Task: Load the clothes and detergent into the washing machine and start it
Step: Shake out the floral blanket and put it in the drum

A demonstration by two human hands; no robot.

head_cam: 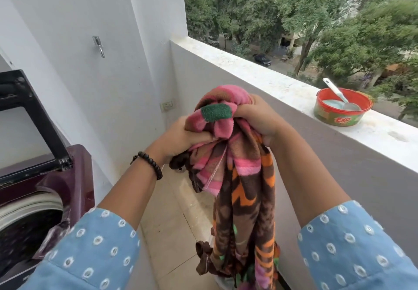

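Both hands, left hand (pixel 181 135) and right hand (pixel 260 120), are gripping my bunched fleece blanket (pixel 239 176), soft and bulky, hanging beside the open washing machine (pixel 45 199).

washing machine (pixel 43 210) at far left, lid (pixel 29 122) raised upright behind its drum opening. wall behind it carries a hook (pixel 99 45); a socket (pixel 167 105) sits further back on the wall, near the corner. parapet ledge (pixel 260 72) runs along the right side. detergent tub (pixel 342 106) stands on the ledge, right of centre, with a scoop (pixel 337 94) resting in it. blanket (pixel 237 176) hangs at centre, between machine and parapet, over the floor (pixel 172 233); left hand (pixel 181 136) on its left, right hand (pixel 257 118) on its right, both at its top. trees and street beyond the ledge.
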